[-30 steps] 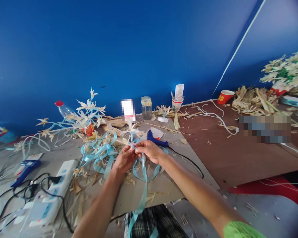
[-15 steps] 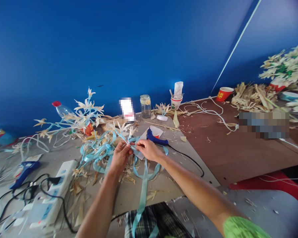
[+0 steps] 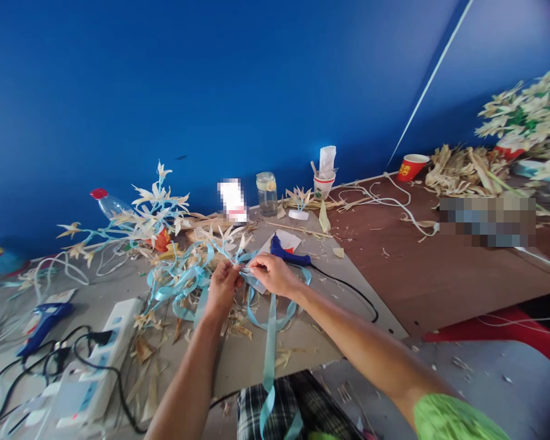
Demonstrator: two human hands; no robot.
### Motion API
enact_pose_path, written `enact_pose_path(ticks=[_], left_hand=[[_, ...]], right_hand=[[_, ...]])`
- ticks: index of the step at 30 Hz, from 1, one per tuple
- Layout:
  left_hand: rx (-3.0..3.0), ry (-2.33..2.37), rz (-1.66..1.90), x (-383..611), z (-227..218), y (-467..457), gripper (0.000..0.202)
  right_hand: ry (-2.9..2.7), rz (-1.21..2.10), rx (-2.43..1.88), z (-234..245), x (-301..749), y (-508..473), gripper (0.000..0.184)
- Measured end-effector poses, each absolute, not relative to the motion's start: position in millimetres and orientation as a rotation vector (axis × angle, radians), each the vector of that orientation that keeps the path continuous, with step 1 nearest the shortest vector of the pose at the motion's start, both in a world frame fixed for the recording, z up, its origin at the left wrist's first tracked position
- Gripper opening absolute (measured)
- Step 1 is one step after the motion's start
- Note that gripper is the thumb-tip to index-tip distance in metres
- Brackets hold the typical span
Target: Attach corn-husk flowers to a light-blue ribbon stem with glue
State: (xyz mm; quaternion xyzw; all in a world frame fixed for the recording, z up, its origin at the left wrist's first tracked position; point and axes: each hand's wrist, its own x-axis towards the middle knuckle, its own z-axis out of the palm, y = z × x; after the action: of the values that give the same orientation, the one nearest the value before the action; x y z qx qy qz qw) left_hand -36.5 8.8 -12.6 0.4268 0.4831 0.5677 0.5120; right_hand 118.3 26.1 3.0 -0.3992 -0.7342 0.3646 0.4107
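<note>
My left hand (image 3: 223,284) is closed in a pinch on the stem of a corn-husk flower sprig (image 3: 231,241), whose pale pointed blooms stick up above my fingers. Just to its right, my right hand (image 3: 274,273) pinches a light blue ribbon (image 3: 269,342) close against that stem. The ribbon hangs from the hand over the table edge and down onto the plaid cloth on my lap. A blue glue gun (image 3: 286,253) lies right behind my right hand, on a white sheet. More blue ribbon (image 3: 178,278) lies in loops left of my left hand.
At left are a power strip (image 3: 105,360) with black cords and a second blue glue gun (image 3: 43,327). Behind stand a flower branch (image 3: 158,198), a glass jar (image 3: 267,198), a white cup (image 3: 323,185) and a red cup (image 3: 411,167). Dry husks (image 3: 458,174) are heaped at right.
My hands stay together at the stem, the right one shifted slightly. The hanging ribbon's lower part has swung to the right. The whole view has moved a little.
</note>
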Motion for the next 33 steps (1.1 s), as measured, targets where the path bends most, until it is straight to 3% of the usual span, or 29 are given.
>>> enact_pose_path(ticks=[7,13,18,22,25,29,33], left_hand=[[1.04,1.164,1.402,-32.3,-11.0,7.8,0.028],[0.964,1.163,1.439,-26.1,-10.9,6.3,0.032],[0.822,1.102,1.484,-21.8,-12.1,6.5,0.032],[0.661,0.953,1.442,-18.5,-11.7,5.7,0.031],[0.562,0.786,1.355,-19.7,-8.4,3.1,0.027],[0.56,0.587,1.279,-25.8,-1.0,-0.7,0.037],[0.58,0.583,1.307,-29.9,2.9,-2.1,0.024]], right_hand=[[-1.837,1.104,-1.081,10.9,119.1,25.5,0.013],[-2.002,0.798,-1.237,12.3,116.3,17.2,0.008],[-2.156,0.53,-1.315,12.6,113.7,7.6,0.016],[-2.177,0.501,-1.373,16.4,113.1,5.5,0.02],[-2.082,0.612,-1.374,18.0,113.6,8.6,0.017],[-1.851,0.956,-1.187,15.3,116.6,16.3,0.012],[-1.658,1.338,-0.961,10.8,118.1,20.1,0.01]])
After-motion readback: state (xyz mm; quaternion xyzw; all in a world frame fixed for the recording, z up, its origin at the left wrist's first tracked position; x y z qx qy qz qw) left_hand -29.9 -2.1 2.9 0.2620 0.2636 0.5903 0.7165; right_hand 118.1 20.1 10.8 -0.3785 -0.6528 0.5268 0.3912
